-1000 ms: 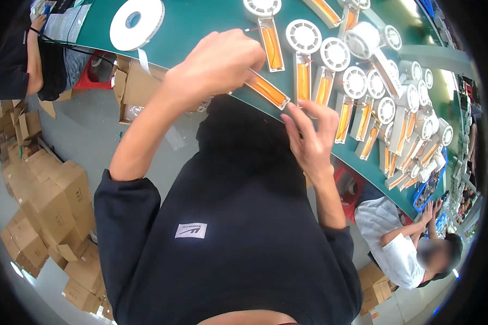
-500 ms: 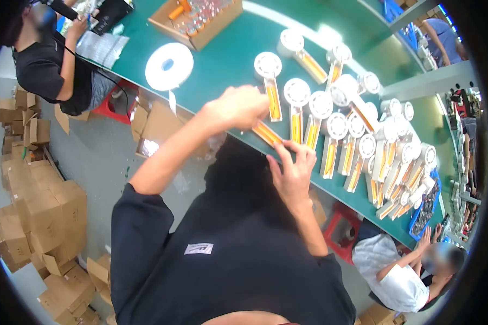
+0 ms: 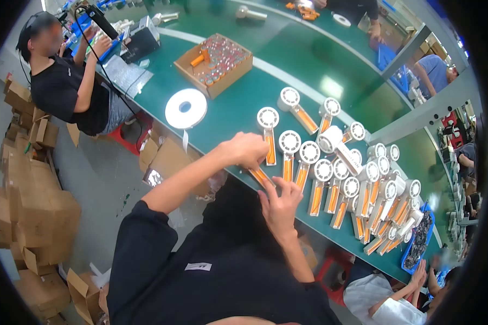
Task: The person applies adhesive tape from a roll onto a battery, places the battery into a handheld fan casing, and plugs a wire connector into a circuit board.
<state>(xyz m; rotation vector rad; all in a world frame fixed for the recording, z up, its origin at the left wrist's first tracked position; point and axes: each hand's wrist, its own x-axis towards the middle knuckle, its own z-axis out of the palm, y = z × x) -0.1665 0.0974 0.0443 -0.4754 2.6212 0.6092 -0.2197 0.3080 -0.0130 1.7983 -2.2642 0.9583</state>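
My left hand (image 3: pixel 248 150) is closed over one end of a white handheld fan (image 3: pixel 261 177), hiding its head. The open handle shows an orange strip inside and slants down to the right at the table's front edge. At the handle's lower end, the fingers of my right hand (image 3: pixel 282 200) pinch it. Just beyond my hands lies another white fan with a round slotted head (image 3: pixel 268 117). Several more such fans lie to the right, most with orange showing in the handles; one white fan (image 3: pixel 331 140) lies across others.
A roll of white tape (image 3: pixel 185 108) lies on the green table (image 3: pixel 233 116) at left. Behind it stands a cardboard box (image 3: pixel 222 81) of small parts. A blue tray (image 3: pixel 421 238) with dark parts sits far right. Co-workers sit at both sides; a metal post (image 3: pixel 417 116) rises at right.
The view has tilted up, showing more of the table's far side. Both hands still hold the fan, its handle now slanting a little more steeply. The left co-worker's hands have shifted.
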